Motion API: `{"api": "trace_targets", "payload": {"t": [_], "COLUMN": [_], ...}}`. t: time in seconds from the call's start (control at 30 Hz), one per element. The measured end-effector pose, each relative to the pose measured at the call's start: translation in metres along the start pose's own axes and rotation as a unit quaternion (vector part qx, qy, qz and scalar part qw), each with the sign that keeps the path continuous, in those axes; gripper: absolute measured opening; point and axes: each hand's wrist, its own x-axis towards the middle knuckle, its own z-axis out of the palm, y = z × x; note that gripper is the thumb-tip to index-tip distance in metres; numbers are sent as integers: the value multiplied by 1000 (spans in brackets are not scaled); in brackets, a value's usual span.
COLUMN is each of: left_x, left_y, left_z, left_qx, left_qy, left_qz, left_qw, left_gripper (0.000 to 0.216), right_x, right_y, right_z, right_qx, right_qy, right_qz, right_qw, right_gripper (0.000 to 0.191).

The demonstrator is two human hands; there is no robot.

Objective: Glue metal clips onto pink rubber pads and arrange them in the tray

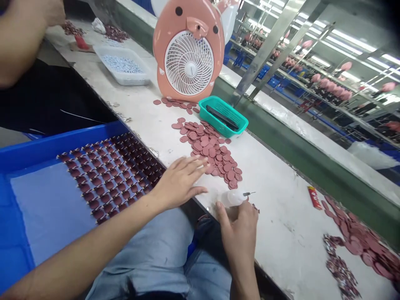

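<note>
My left hand [179, 181] rests on the white table edge, fingers spread, just short of a heap of flat pink-red discs [208, 146]. My right hand [237, 225] grips a small translucent squeeze bottle [233, 198] with a thin metal needle tip pointing right. Tiny dark pieces [255, 207] lie just beyond that tip. Below my left forearm, a blue tray [62, 154] holds a blue-grey sheet and tight rows of dark red pieces [109, 175]. My right hand hides the lower part of the bottle.
A pink pig-shaped fan [189, 54] stands at the table's far side beside a teal basket [223, 116] holding dark tools. A white tray of small beads [121, 64] sits farther left. A co-worker's arm [21, 37] enters at upper left. More discs [359, 237] and a red tube [315, 197] lie right.
</note>
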Motion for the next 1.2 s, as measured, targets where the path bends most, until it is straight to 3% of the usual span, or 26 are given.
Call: {"api": "trace_targets", "payload": {"t": [0.07, 0.13, 0.23, 0.3, 0.37, 0.43, 0.57, 0.63, 0.7, 0.83, 0.9, 0.97, 1.1, 1.2], "left_x": [11, 1, -29, -44, -52, -52, -50, -52, -57, -76, -88, -100, -117, -123], "left_y": [-4, -9, -9, 2, 23, 46, 75, 75, 69, 54, 50, 49, 54, 56], "left_z": [6, 9, 10, 9, 7, 3, -7, -12, -13, -1, 13, 29, 53, 55], "left_qx": [-8, -25, -102, -206, -309, -409, -591, -625, -655, -718, -742, -757, -778, -805], "left_qy": [-54, -70, -48, 19, 91, 110, 65, 40, -30, -253, -320, -353, -372, -347], "left_qz": [29, 43, 22, -61, -172, -271, -387, -408, -429, -391, -349, -327, -311, -306], "left_qw": [998, 996, 993, 976, 931, 864, 705, 664, 621, 517, 475, 443, 400, 371], "left_gripper": [67, 73, 41, 26, 18, 14, 17, 24, 34, 46, 41, 45, 51, 49], "right_x": [-1, -8, -23, -31, -32, -29, -20, -16, -14, -9, -9, -11, -21, -28], "right_y": [-1, -3, -11, -19, -28, -36, -44, -44, -41, -38, -41, -46, -54, -52], "right_z": [0, -5, -14, -18, -17, -15, -12, -14, -20, -36, -42, -45, -43, -39], "right_qx": [20, 47, 198, 306, 353, 380, 421, 449, 474, 462, 449, 432, 384, 422], "right_qy": [4, 9, 8, 3, -13, -48, -125, -159, -225, -406, -468, -510, -548, -513], "right_qz": [0, 8, 35, 54, 74, 97, 125, 124, 114, 98, 99, 112, 164, 209], "right_qw": [1000, 999, 979, 950, 933, 919, 890, 871, 844, 782, 755, 735, 725, 718], "right_gripper": [39, 35, 32, 31, 28, 26, 28, 26, 26, 22, 19, 18, 20, 31]}}
